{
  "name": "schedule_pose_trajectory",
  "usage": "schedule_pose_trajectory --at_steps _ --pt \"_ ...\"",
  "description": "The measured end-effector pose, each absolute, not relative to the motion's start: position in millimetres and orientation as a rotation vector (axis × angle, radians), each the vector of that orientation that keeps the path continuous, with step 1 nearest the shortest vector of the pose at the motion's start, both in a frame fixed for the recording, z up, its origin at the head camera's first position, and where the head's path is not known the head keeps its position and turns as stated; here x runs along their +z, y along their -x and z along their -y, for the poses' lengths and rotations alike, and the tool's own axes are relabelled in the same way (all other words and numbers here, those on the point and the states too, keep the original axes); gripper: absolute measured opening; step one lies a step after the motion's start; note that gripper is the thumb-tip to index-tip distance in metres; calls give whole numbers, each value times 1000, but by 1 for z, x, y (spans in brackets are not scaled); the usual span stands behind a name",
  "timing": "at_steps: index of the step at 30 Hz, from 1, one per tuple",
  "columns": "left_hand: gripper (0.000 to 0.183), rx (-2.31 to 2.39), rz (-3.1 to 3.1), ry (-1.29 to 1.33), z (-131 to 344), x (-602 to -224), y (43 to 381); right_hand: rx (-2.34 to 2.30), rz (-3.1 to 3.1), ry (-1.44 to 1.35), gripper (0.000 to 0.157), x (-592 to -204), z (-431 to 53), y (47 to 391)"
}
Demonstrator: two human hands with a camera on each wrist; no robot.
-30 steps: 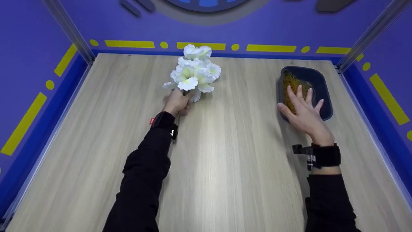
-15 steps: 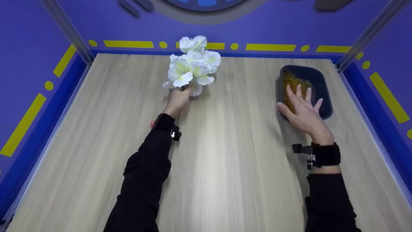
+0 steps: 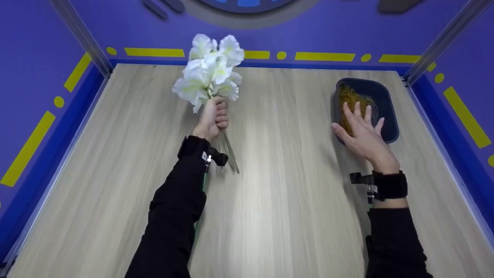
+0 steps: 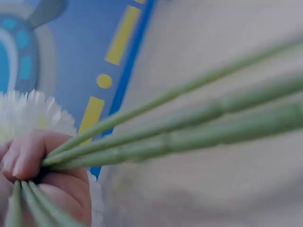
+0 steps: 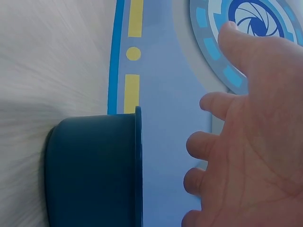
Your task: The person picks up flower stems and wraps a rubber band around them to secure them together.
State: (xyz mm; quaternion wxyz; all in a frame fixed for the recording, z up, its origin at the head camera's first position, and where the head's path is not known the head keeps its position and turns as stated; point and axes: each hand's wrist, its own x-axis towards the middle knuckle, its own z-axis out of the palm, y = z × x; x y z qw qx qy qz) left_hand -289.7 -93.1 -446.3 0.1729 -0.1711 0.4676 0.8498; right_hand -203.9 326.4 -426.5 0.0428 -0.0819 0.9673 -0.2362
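Note:
My left hand [image 3: 213,117] grips a bunch of white artificial flowers [image 3: 210,69] by the stems, just below the blossoms. The ruffled white heads with pale yellow centres rise above the fist in the head view. Several green stems [image 4: 165,125] fan out from under the fist in the left wrist view. My right hand [image 3: 366,141] hovers with spread fingers over the near part of a dark blue-grey bin [image 3: 386,104]. Inside the bin lies a heap of yellowish-brown rubber bands [image 3: 349,98]. In the right wrist view, the palm [image 5: 255,156] stands apart from the bin's wall [image 5: 94,170].
A light wood-grain table [image 3: 262,185] spans the area between both arms. Purple-blue panels [image 3: 328,31] with yellow markings enclose its back and sides. A small red tag, seen earlier by the left wrist, is hidden now.
My left hand has lifted and turned the flowers upright, drawing them a little left and bringing the stem ends into view. The right hand stays almost still over the bin.

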Motion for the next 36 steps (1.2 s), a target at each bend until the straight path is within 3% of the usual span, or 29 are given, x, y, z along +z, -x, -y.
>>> schedule_pose_trajectory --at_steps 13,18,27,31,36 --pt "48 2883 -931 571 68 -434 269 -728 -2937 331 95 -430 -303 205" --pt "47 3047 -886 426 41 -427 245 -788 -2947 511 99 -421 -278 194" --pt "44 3181 -828 27 -2 -421 192 -719 -2891 841 125 -413 -203 154" --pt "44 3140 -792 -81 -13 -419 173 -685 -2847 901 121 -419 -183 147" --pt "43 3103 -703 -238 -20 -414 158 -802 -2816 946 97 -424 -179 147"
